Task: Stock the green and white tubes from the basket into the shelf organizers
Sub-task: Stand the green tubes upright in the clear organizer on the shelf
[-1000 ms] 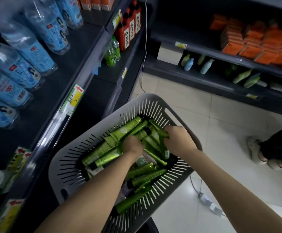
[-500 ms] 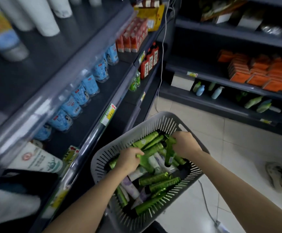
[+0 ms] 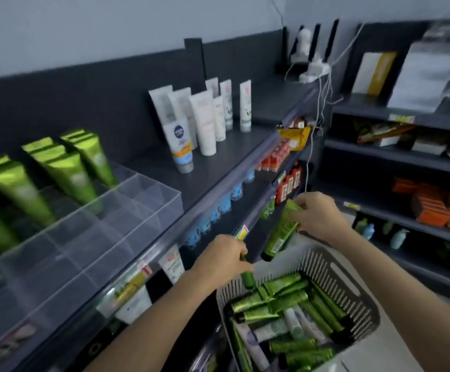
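A grey slotted basket (image 3: 323, 261) at the lower right holds several green tubes (image 3: 277, 299) and a few white ones. My right hand (image 3: 317, 216) grips a green tube (image 3: 280, 232) lifted above the basket's far rim, cap pointing down. My left hand (image 3: 221, 260) holds another green tube (image 3: 247, 277), whose dark cap sticks out below the fist, just over the basket's left edge. On the top shelf at left stands a clear acrylic organizer (image 3: 89, 237) with divided compartments; several green tubes (image 3: 65, 170) stand in its back rows.
White tubes (image 3: 202, 122) stand on the top shelf (image 3: 226, 159) right of the organizer. Lower shelves carry blue bottles, red bottles and price tags. A second shelving unit (image 3: 406, 157) at right holds orange boxes. Cables and a power strip (image 3: 315, 68) hang in the corner.
Both hands have risen out of the basket, each with a green tube. The view has swung upward, bringing the top shelf and the organizer into sight.
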The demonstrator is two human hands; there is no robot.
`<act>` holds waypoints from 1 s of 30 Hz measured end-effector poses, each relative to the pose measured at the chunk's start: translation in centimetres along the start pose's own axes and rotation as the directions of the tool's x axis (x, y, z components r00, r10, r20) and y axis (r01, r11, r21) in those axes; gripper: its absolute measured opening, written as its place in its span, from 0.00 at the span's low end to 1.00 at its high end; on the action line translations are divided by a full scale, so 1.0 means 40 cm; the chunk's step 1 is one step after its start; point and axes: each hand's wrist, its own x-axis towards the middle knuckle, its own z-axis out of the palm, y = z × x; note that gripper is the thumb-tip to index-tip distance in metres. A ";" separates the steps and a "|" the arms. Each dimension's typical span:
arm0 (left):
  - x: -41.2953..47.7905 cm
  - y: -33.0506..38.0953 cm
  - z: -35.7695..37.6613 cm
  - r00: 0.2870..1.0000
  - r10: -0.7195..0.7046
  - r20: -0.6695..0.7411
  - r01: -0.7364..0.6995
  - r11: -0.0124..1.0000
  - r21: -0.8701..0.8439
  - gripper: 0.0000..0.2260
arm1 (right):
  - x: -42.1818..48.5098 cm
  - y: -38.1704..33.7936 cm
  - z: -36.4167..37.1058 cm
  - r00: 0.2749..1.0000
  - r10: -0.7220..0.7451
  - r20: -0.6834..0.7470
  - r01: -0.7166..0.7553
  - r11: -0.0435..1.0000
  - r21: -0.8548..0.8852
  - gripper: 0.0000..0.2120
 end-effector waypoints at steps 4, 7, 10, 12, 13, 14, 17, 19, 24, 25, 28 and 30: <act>-0.039 0.025 -0.137 0.995 0.078 -0.063 -0.074 0.994 0.075 0.11 | 0.025 -0.133 -0.094 0.974 -0.168 -0.154 0.172 0.985 0.013 0.13; -0.073 0.038 -0.243 0.959 0.112 -0.260 -0.097 0.993 0.070 0.08 | 0.053 -0.226 -0.152 0.935 -0.242 -0.261 0.255 0.967 0.017 0.11; -0.108 0.061 -0.367 0.872 0.112 -0.476 -0.091 0.994 0.068 0.07 | 0.088 -0.326 -0.185 0.903 -0.280 -0.327 0.313 0.948 0.052 0.11; -0.132 0.071 -0.442 0.803 0.091 -0.589 -0.061 0.996 0.071 0.07 | 0.112 -0.388 -0.185 0.889 -0.285 -0.358 0.356 0.922 0.149 0.11; -0.143 0.072 -0.474 0.761 0.083 -0.644 -0.039 0.996 0.082 0.07 | 0.123 -0.418 -0.180 0.887 -0.281 -0.366 0.368 0.909 0.194 0.09; -0.154 0.072 -0.500 0.719 0.070 -0.692 -0.013 0.996 0.088 0.06 | 0.136 -0.440 -0.170 0.886 -0.281 -0.369 0.379 0.897 0.228 0.08; -0.189 0.050 -0.565 0.632 -0.001 -0.775 0.096 0.992 0.077 0.07 | 0.171 -0.511 -0.120 0.902 -0.292 -0.319 0.397 0.852 0.341 0.07; -0.213 0.025 -0.598 0.617 -0.044 -0.786 0.187 0.978 0.091 0.08 | 0.195 -0.560 -0.077 0.908 -0.315 -0.276 0.407 0.820 0.402 0.07; -0.262 -0.043 -0.644 0.545 -0.121 -0.830 0.367 0.924 0.107 0.09 | 0.231 -0.685 0.018 0.900 -0.380 -0.212 0.435 0.800 0.413 0.07; -0.270 -0.053 -0.649 0.541 -0.133 -0.830 0.396 0.911 0.112 0.09 | 0.240 -0.705 0.035 0.900 -0.391 -0.193 0.436 0.799 0.414 0.07; -0.296 -0.081 -0.657 0.510 -0.139 -0.849 0.438 0.891 0.117 0.09 | 0.266 -0.755 0.082 0.886 -0.441 -0.145 0.462 0.811 0.359 0.05; -0.312 -0.098 -0.656 0.472 -0.144 -0.870 0.468 0.877 0.109 0.12 | 0.273 -0.781 0.105 0.871 -0.479 -0.110 0.489 0.822 0.291 0.05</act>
